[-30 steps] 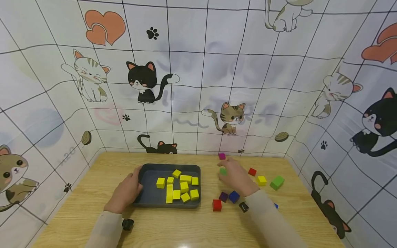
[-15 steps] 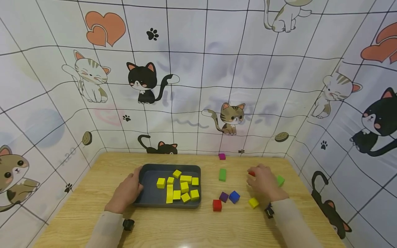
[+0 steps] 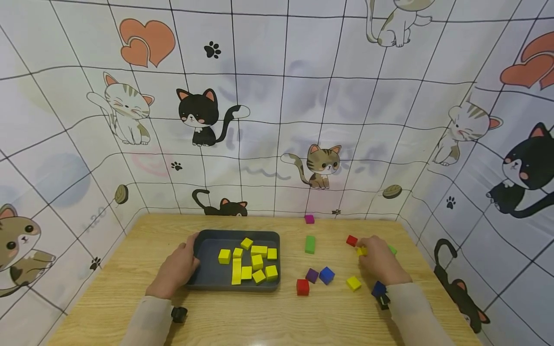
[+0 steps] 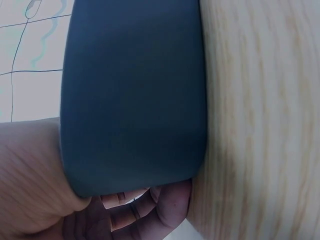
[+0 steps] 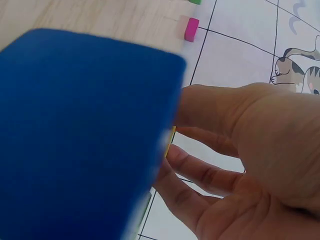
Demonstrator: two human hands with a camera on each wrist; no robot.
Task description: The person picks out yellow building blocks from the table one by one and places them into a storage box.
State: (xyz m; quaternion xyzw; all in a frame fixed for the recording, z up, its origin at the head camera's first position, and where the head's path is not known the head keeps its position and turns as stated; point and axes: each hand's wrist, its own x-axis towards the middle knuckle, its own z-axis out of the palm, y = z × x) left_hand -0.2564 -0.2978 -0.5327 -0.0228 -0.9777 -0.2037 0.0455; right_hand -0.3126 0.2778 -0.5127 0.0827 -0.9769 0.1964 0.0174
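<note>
My left hand [image 3: 173,269] grips the left end of a dark grey tray [image 3: 207,283]. In the left wrist view the tray's wall [image 4: 135,100] fills the middle, with curled fingers [image 4: 172,205] at its end. Several yellow blocks [image 3: 224,256] lie in the tray, mostly in its right half. Over on the right, my right hand [image 3: 383,262] pinches a yellow block [image 3: 361,251] at its fingertips. Only a yellow sliver [image 5: 171,142] of it shows in the right wrist view. A red block [image 3: 352,240] lies just left of these fingers; a green one [image 3: 392,250] is partly hidden behind the hand.
Between tray and right hand lie a green block [image 3: 309,244], a red block [image 3: 303,287], a purple block [image 3: 312,275], a blue block [image 3: 326,275] and a yellow block [image 3: 353,283]. A magenta block [image 3: 309,219] is at the back edge. Another blue block [image 3: 378,289] sits by the right wrist.
My right hand has moved right from the green block, past the red block, then slightly toward me onto the yellow block. My left hand and the tray stay put.
</note>
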